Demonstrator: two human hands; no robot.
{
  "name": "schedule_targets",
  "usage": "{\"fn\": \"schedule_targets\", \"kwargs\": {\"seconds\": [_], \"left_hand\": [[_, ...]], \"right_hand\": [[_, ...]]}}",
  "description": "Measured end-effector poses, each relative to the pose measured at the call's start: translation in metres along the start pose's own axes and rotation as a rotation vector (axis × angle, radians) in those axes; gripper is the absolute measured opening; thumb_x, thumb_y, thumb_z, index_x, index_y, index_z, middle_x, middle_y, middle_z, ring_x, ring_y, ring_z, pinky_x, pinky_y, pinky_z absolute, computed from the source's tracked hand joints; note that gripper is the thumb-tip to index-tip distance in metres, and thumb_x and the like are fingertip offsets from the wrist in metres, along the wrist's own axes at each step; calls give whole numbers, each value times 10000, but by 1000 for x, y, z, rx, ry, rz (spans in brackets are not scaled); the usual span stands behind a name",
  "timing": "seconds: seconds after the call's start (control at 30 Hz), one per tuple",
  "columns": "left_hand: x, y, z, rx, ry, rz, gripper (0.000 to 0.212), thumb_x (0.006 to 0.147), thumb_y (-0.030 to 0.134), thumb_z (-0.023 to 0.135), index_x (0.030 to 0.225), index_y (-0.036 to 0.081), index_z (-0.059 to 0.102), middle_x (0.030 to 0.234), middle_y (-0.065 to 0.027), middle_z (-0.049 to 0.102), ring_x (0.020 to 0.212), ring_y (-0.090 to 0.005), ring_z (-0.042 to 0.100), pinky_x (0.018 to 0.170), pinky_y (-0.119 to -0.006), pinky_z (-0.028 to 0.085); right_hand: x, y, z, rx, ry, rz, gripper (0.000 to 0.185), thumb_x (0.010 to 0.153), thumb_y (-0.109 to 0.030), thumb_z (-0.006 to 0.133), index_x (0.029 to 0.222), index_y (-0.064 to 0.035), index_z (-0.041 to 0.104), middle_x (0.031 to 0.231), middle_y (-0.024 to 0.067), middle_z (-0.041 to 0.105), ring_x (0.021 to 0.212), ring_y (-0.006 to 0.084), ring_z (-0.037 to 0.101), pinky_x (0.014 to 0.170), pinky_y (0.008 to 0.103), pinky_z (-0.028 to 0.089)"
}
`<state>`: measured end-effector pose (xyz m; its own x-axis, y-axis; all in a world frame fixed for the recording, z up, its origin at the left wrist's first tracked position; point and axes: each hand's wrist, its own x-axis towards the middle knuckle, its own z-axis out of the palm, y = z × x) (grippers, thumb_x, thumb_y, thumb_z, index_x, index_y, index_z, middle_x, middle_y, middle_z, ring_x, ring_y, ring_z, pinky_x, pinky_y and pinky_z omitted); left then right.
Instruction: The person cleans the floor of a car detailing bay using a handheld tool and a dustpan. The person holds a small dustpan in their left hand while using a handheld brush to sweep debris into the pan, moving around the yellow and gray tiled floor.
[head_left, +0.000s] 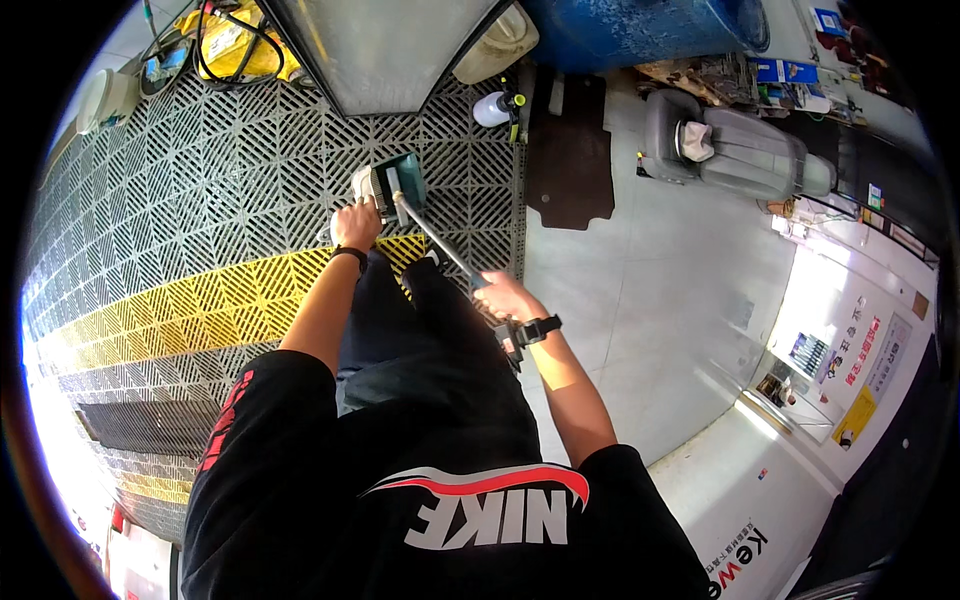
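Observation:
My left hand (356, 225) is low over the floor grating, its fingers closed at the lower edge of a pale object (363, 182), whose exact kind I cannot tell. Beside that object lies a teal dustpan (410, 177) with a row of dark teeth or bristles along its left side. My right hand (506, 294) grips the dark end of a long grey handle (442, 240), which slants up and left to the dustpan. The fingertips of my left hand are partly hidden.
Near the top stand a grey-panelled object (382, 52), a white spray bottle (491, 109), a pale jerrycan (499, 41) and a blue drum (645, 30). A brown floor mat (571, 165) and a grey car seat (750, 154) lie to the right. Yellow grating (247, 289) crosses the floor.

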<state>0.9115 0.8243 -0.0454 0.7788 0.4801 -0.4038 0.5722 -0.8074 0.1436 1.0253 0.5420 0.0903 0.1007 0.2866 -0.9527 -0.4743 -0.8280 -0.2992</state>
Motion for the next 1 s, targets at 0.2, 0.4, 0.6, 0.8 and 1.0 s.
{"fn": "schedule_targets", "kwargs": {"seconds": [0.2, 0.4, 0.6, 0.8, 1.0], "left_hand": [[-7, -30, -2, -94, -4, 57, 266, 938, 198, 409, 970, 64, 636, 685, -164, 668, 631, -313, 677, 560, -421, 528], [-10, -64, -22, -133, 15, 61, 218, 912, 208, 468, 965, 67, 626, 708, -187, 660, 658, -338, 675, 578, -442, 523], [-6, -100, -47, -214, 46, -25, 187, 835, 226, 549, 855, 61, 634, 720, -190, 660, 696, -356, 674, 603, -452, 521], [8, -127, -41, -207, 85, -61, 204, 875, 222, 502, 850, 50, 609, 711, -191, 658, 677, -355, 672, 600, -454, 520], [22, -137, -32, -163, 88, -133, 350, 940, 225, 413, 799, 39, 673, 725, -192, 672, 704, -359, 682, 633, -445, 539]], "right_hand": [[-46, -34, -22, -36, 43, 47, 129, 888, -55, 535, 1017, -50, 540, 639, -49, 435, 441, 4, 325, 365, 196, 221], [-26, -54, -25, -156, 312, -94, 113, 844, -60, 564, 942, -5, 571, 598, -21, 442, 441, 80, 383, 383, 270, 276], [46, -92, -29, -651, 590, -167, 325, 772, -154, 564, 1031, 37, 606, 1032, 333, 600, 1038, 484, 553, 910, 476, 467], [84, -133, 18, -786, 727, -116, 302, 822, -162, 570, 1009, 65, 639, 996, 281, 652, 951, 424, 639, 822, 452, 514], [103, -112, 89, -724, 522, -136, 326, 849, -200, 482, 1009, 63, 590, 963, 315, 635, 955, 435, 621, 828, 479, 501]]}}
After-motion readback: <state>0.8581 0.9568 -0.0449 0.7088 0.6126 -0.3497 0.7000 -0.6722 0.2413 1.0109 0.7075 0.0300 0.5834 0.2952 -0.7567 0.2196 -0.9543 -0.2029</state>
